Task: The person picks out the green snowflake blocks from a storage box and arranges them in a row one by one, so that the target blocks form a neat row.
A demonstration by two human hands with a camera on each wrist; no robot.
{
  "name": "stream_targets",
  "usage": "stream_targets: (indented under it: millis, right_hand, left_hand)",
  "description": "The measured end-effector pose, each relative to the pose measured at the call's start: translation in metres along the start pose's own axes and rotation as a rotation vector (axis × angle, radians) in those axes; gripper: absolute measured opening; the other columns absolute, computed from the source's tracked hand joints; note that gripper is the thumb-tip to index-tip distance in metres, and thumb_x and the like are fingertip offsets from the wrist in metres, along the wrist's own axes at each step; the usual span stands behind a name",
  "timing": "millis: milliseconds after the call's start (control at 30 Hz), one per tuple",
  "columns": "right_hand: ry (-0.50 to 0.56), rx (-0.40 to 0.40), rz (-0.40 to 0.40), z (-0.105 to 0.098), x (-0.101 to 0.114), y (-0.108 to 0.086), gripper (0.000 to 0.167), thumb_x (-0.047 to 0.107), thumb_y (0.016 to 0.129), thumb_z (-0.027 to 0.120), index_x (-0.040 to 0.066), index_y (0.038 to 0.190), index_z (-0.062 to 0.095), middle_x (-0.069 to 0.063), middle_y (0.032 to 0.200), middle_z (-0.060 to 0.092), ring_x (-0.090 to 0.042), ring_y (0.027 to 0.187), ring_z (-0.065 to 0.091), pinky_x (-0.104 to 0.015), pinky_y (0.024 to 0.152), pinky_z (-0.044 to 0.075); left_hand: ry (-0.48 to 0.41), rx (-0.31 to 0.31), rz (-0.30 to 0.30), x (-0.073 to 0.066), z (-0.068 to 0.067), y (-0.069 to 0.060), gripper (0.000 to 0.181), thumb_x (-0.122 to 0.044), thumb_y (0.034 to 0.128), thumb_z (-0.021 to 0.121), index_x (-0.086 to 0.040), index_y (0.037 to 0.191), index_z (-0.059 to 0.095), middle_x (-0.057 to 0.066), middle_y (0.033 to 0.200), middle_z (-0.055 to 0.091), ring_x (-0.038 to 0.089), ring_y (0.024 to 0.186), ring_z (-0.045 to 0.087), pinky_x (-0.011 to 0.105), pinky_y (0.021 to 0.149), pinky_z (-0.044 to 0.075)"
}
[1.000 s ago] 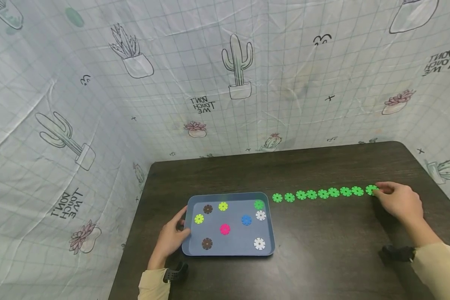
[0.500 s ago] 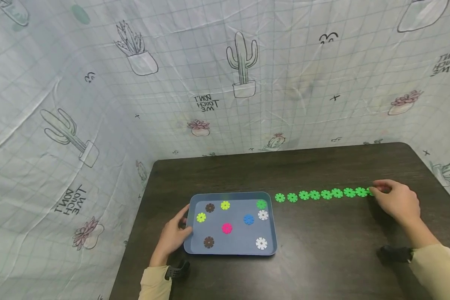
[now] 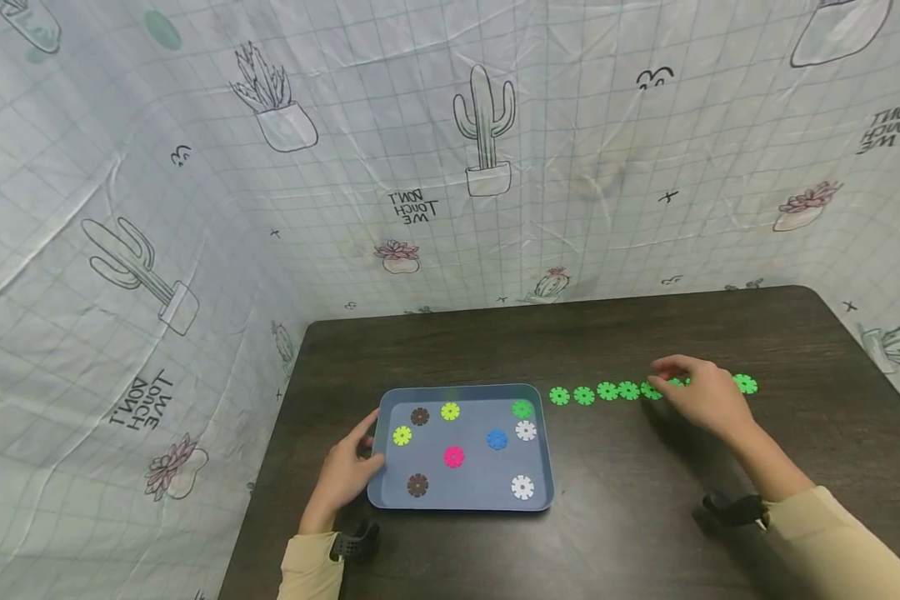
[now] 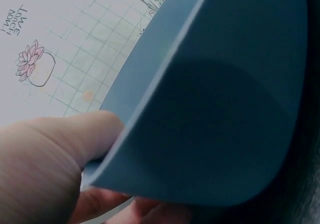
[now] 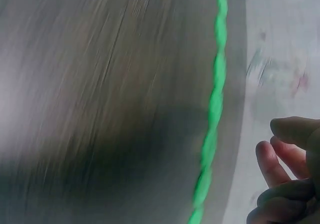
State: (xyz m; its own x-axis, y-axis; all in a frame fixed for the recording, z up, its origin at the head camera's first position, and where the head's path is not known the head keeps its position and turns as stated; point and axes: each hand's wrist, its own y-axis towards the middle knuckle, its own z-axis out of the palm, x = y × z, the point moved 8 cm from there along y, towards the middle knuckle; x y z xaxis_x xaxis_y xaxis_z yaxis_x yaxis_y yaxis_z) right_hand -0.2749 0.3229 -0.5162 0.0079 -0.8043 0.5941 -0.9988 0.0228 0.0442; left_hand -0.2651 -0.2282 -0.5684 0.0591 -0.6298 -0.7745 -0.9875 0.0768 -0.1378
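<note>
My left hand (image 3: 343,472) grips the left rim of a shallow blue-grey tray (image 3: 468,493). In the left wrist view the thumb lies over the tray's rim, with fingers on the outer side. Notched plastic discs lie in the tray: brown (image 3: 417,485), yellow (image 3: 450,411), pink (image 3: 453,457), blue (image 3: 497,439), white (image 3: 522,487) and green (image 3: 522,409). To its right runs a row of green notched discs (image 3: 607,391). My right hand (image 3: 708,402) hovers over the row and hides part of it. Its fingers, loosely bent, hold nothing in the right wrist view.
A dark wooden table (image 3: 630,483) carries everything. Printed cactus cloth (image 3: 570,167) hangs behind it and along both sides. The rightmost green disc (image 3: 746,383) lies beyond my right hand. Each wrist wears a black strap (image 3: 735,508).
My right hand pushed the last green disc left against the row, then let go and moved left above the discs. My left hand stays on the tray.
</note>
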Motion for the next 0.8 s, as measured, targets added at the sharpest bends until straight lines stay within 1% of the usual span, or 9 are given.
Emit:
stream_targets:
  millis: [67,200,267,333,433,500,567,667,800]
  right_hand:
    - [0.017,0.012,-0.025,0.01,0.018,0.002,0.034,0.029,0.098,0.071,0.005,0.122,0.072,-0.01,0.105,0.073,-0.03,0.086,0.066,-0.039,0.065,0.044]
    - [0.062,0.055,-0.087,0.03,0.055,0.008,0.031,0.029,0.097,0.072,0.008,0.121,0.074,-0.006,0.105,0.074,-0.037,0.101,0.067,-0.048,0.075,0.049]
    - [0.094,0.088,-0.132,0.041,0.072,0.012,0.03,0.028,0.096,0.074,0.008,0.119,0.075,-0.006,0.106,0.074,-0.037,0.103,0.068,-0.052,0.079,0.05]
    - [0.126,0.124,-0.18,0.053,0.086,0.016,0.028,0.028,0.095,0.076,0.01,0.116,0.077,-0.004,0.106,0.074,-0.034,0.1,0.068,-0.05,0.079,0.051]
    - [0.18,0.186,-0.25,0.073,0.101,0.022,0.023,0.027,0.092,0.079,0.013,0.111,0.079,-0.001,0.108,0.073,-0.03,0.093,0.066,-0.043,0.074,0.051]
    - [0.2,0.222,-0.296,0.086,0.108,0.025,0.02,0.026,0.092,0.08,0.016,0.109,0.08,0.001,0.11,0.072,-0.027,0.094,0.065,-0.041,0.075,0.051]
    - [0.208,0.258,-0.335,0.097,0.114,0.027,0.019,0.025,0.091,0.081,0.017,0.108,0.081,0.001,0.112,0.07,-0.027,0.1,0.065,-0.043,0.079,0.052]
    - [0.169,0.298,-0.382,0.11,0.123,0.029,0.02,0.024,0.091,0.08,0.017,0.109,0.081,0.0,0.114,0.07,-0.028,0.109,0.066,-0.05,0.089,0.052]
    - [0.024,0.324,-0.375,0.124,0.133,0.033,0.022,0.025,0.09,0.079,0.017,0.111,0.082,-0.003,0.114,0.071,-0.03,0.109,0.067,-0.053,0.088,0.053]
  left_hand:
    - [0.002,-0.002,-0.004,0.001,-0.001,0.0,0.076,-0.003,0.0855,0.066,-0.02,0.157,0.048,0.012,0.105,0.067,0.011,0.051,0.045,0.029,0.05,0.039]
    - [0.008,-0.004,-0.01,0.002,-0.002,0.001,0.075,-0.003,0.0861,0.066,-0.021,0.157,0.048,0.011,0.105,0.067,0.011,0.052,0.044,0.029,0.05,0.039]
    - [0.009,-0.003,-0.009,0.003,-0.003,0.002,0.075,-0.003,0.0864,0.066,-0.021,0.157,0.048,0.011,0.105,0.067,0.011,0.052,0.044,0.029,0.051,0.039]
    - [0.009,-0.004,-0.004,0.003,-0.004,0.002,0.075,-0.003,0.0863,0.066,-0.021,0.157,0.048,0.011,0.105,0.067,0.01,0.051,0.044,0.029,0.05,0.039]
    - [0.013,-0.003,0.001,0.003,-0.005,0.003,0.075,-0.003,0.0862,0.066,-0.021,0.157,0.048,0.01,0.105,0.067,0.01,0.051,0.044,0.029,0.05,0.039]
    - [0.014,0.001,0.002,0.003,-0.004,0.003,0.075,-0.004,0.0864,0.066,-0.021,0.157,0.048,0.01,0.105,0.068,0.009,0.051,0.044,0.028,0.05,0.039]
    - [0.014,0.007,0.002,0.003,-0.003,0.003,0.075,-0.004,0.0865,0.067,-0.021,0.157,0.048,0.009,0.105,0.068,0.009,0.051,0.045,0.028,0.05,0.04]
    - [0.014,0.009,0.003,0.002,-0.001,0.002,0.074,-0.004,0.0861,0.067,-0.021,0.156,0.049,0.009,0.106,0.068,0.01,0.051,0.045,0.029,0.05,0.039]
    - [0.025,0.005,0.009,0.001,0.0,0.002,0.075,-0.004,0.0854,0.066,-0.02,0.156,0.049,0.009,0.105,0.068,0.01,0.051,0.044,0.029,0.05,0.038]
